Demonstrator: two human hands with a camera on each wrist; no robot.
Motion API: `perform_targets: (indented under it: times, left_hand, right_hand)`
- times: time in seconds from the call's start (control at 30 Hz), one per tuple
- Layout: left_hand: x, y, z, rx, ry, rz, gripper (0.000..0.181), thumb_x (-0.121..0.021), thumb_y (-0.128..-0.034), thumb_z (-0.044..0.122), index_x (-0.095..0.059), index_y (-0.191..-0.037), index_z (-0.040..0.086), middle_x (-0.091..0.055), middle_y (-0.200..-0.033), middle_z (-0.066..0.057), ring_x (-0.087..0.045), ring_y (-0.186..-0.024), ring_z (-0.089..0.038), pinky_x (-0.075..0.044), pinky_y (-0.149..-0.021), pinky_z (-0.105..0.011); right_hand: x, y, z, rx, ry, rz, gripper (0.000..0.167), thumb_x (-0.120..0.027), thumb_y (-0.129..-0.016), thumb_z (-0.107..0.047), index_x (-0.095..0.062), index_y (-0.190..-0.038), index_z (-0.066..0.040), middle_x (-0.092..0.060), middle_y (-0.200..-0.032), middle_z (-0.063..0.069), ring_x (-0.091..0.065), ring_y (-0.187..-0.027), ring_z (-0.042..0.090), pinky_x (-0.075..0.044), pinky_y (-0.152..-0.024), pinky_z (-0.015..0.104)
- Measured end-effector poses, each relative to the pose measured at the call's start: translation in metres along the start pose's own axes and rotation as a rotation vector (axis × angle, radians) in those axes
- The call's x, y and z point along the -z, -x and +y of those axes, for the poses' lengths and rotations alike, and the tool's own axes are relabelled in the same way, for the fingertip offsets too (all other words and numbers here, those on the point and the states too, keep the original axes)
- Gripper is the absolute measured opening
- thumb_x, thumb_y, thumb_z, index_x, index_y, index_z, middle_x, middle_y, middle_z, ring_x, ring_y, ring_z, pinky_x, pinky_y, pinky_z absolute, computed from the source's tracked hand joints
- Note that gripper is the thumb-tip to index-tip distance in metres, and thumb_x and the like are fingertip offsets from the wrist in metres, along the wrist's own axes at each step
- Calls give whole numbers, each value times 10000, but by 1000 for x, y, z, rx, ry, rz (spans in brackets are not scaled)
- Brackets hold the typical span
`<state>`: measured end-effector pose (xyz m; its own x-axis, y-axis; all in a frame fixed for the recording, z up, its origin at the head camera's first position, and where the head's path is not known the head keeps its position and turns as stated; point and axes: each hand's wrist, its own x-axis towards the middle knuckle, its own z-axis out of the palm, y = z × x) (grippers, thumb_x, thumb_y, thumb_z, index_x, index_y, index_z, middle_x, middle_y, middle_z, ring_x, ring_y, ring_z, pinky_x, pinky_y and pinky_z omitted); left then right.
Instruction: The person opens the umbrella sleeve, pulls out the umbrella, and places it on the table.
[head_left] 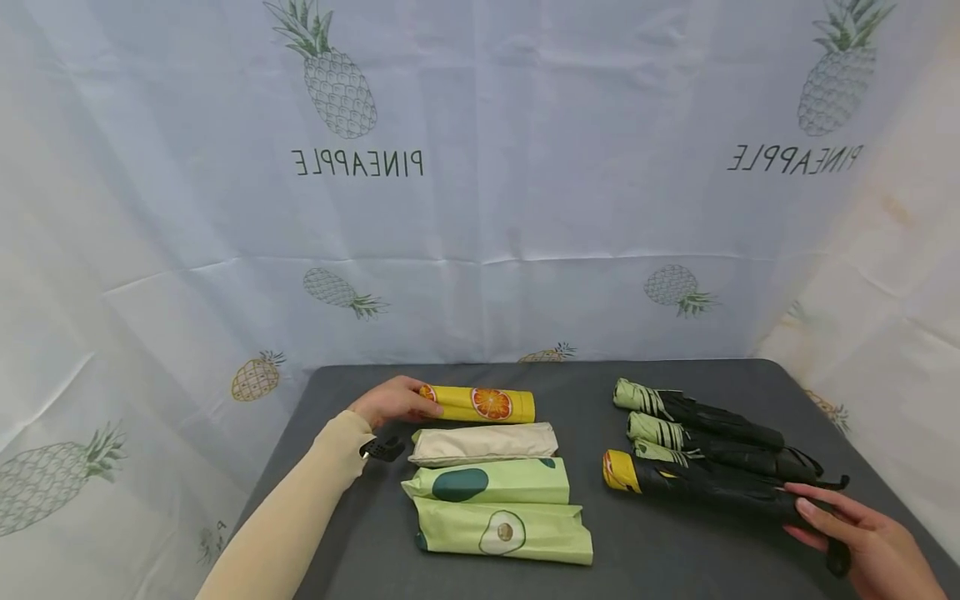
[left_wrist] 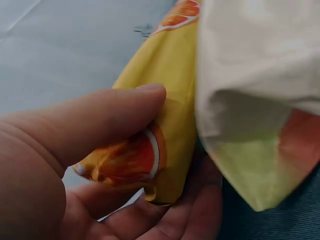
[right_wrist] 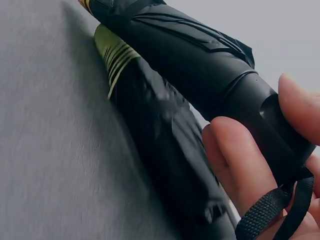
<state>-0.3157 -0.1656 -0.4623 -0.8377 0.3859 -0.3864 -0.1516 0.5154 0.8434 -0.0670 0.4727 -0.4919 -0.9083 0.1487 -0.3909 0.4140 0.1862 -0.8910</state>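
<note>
At the far left of the dark table, my left hand (head_left: 393,400) pinches the left end of a yellow umbrella sleeve (head_left: 461,402) printed with orange slices. In the left wrist view the thumb (left_wrist: 120,112) lies on top of the sleeve, with fingers beneath it. My right hand (head_left: 862,533) grips the black handle of a folded umbrella (head_left: 705,490) at the right; its yellow end points left. The right wrist view shows thumb and fingers on both sides of the handle, with a black wrist strap (right_wrist: 267,210) hanging by them.
A cream sleeve (head_left: 483,443) and two green avocado-print sleeves, one farther (head_left: 510,483) and one nearer (head_left: 457,525), lie below the yellow one. Behind the held umbrella lie more folded black umbrellas (head_left: 720,417) with green striped ends. A pineapple-print curtain (head_left: 525,217) hangs behind the table (head_left: 585,392).
</note>
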Motion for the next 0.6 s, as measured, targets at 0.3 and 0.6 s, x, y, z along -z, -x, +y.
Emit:
perform_targets:
  times: [0.3,0.6]
  left_hand:
    - [-4,2,5,-15,-77,-20,562,-835,-958,215,-647,-1433,-19,-711,-1260,-132,-713,-1100,-222,-620,-1010,-421]
    - [0,13,18,3,-140,0,753,-797,-984,342,-502,-1591,6,-558,-1575,-211,-603,-1395,-379,-522,-1165,-527]
  right_hand:
    - [12,-8,5,-95,200,-28,757,-565,-1123,-495,-324,-1685,-47,3,-1720,427,-750,-1077,151,-616,-1046,430]
    - [28,-11,22,-99,519,24,966,-778,-939,-614,-512,-1522,109,-620,-1391,409,-745,-1022,399,-625,-896,583]
